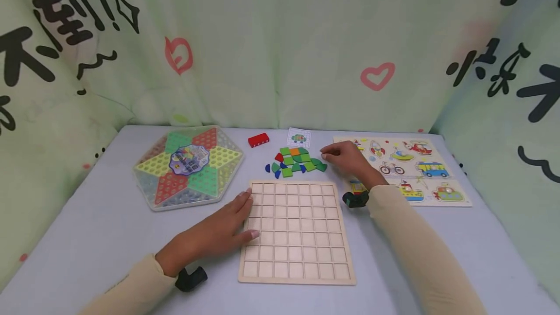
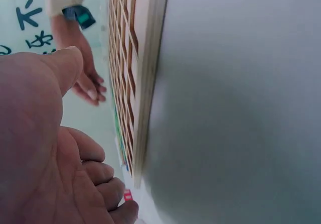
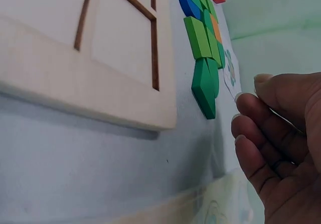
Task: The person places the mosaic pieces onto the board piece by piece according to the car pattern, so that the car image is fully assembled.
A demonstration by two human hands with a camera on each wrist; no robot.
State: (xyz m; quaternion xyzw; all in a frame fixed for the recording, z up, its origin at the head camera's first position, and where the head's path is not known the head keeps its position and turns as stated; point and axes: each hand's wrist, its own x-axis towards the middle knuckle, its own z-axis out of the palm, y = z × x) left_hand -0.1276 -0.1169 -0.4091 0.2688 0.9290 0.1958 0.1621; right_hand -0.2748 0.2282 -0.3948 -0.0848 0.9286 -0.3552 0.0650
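Board [image 1: 302, 239] of pale wood, ruled into square cells, lies flat on the white tabletop [image 1: 109, 227] in front of a seated-height camera's wearer, its near edge toward the person. Just beyond its far edge sits a cluster of coloured pieces [image 1: 297, 158] (mostly green, with some blue, red and orange), several of them touching.

The hands are well apart. The left hand [image 1: 218, 227] rests at the board's left edge, fingers relaxed and pointing forward, thumb spread away with its tip over the cells. The right hand [image 1: 347, 159] hovers near the right end of the cluster, fingers loosely curved, thumb tip slightly away from the forefinger.

Beyond the pieces lies a white card [image 1: 299, 137] with a small picture; to its left is a red block [image 1: 258, 140]. At right, partly behind the right arm, lies a puzzle board [image 1: 430, 181] showing vehicles; at left, a hexagonal game board [image 1: 205, 179] with a multicoloured star. Beige sleeves [image 1: 428, 247] and black wrist devices [image 1: 190, 279] show below both hands. Behind hangs a pale green curtain [image 1: 280, 52] with black lettering [image 1: 13, 67].
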